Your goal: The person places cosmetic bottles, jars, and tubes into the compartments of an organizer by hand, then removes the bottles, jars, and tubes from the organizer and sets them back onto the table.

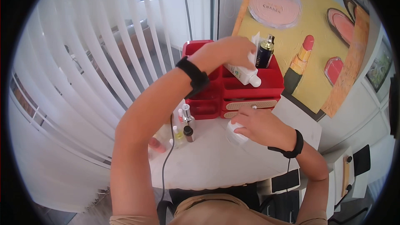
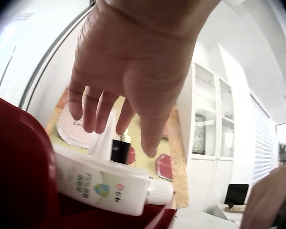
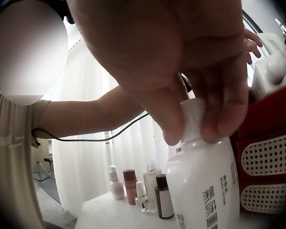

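Observation:
My left hand (image 1: 234,52) is over the red organizer (image 1: 273,82), fingers loosely extended. Just below it, a white plastic bottle (image 2: 109,183) with a green and blue label lies across the organizer's top, capped end toward the front right. In the left wrist view the fingers are apart from that bottle. Behind it stand a dark blue bottle with a gold neck (image 1: 264,54) and a white pointed item (image 2: 104,141). With thumb and fingers, my right hand (image 1: 266,128) pinches the neck of an upright white bottle (image 3: 200,167) with dark lettering, in front of the organizer's drawers.
Several small cosmetic bottles (image 1: 188,133) stand on the white table (image 1: 208,162) at left. A black cable (image 1: 167,158) hangs from the left wrist across them. A painting (image 1: 308,33) leans behind the organizer, with vertical blinds (image 1: 91,37) at left.

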Tool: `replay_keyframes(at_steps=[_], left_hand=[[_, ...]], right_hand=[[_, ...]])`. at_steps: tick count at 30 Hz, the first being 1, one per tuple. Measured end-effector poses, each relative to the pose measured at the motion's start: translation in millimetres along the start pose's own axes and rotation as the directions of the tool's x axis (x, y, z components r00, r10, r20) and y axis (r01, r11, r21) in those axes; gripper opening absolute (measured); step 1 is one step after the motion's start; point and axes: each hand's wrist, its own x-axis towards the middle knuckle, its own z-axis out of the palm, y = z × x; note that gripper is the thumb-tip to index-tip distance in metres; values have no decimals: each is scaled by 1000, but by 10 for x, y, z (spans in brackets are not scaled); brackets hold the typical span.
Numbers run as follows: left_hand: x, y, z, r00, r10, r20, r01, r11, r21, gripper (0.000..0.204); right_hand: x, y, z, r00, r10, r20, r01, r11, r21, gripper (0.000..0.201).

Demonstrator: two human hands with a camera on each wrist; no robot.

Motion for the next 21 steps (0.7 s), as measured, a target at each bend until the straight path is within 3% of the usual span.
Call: replay_keyframes(at_steps=[2,3,5,8,10,12,15,17,18,20,21], left_hand=[[-79,244,149,983,164,86,-171,982,84,54],[-73,290,275,982,164,95,-172,982,80,54],[-69,356,483,939,343,22,-323,858,400,47],[-23,328,606,923,386,-2,-326,784,529,36],[9,306,677,916,401,-28,-328,785,525,32],[-44,335,619,872,472,-132,-332,768,548,24],[-88,403,265,904,361,-231,-220,853,472,28],[-213,292,41,807,272,-524,-278,958,69,33],[-378,308,-79,815,258,-519,-262,963,67,33],[-848,429,-302,875,136,-464,-296,909,-294,39],[-1112,515,-329,902,92,-422,-238,921,-309,38]], right_hand=[[-34,55,119,999,34,2,-34,998,44,21],[-41,114,226,998,-9,-68,11,999,34,22],[-51,157,316,990,-51,-131,55,998,31,23],[-42,190,386,984,-9,-179,25,996,87,27],[-18,254,505,962,102,-254,-65,986,151,32],[-10,244,483,971,150,-187,-89,950,299,38],[-10,212,497,927,362,-96,-271,826,494,55],[-37,278,624,936,335,-107,-237,825,513,58],[-45,293,684,941,319,-118,-212,822,528,61],[-48,295,726,946,311,-90,-221,822,525,62],[-42,288,726,946,315,-74,-236,828,508,63]])
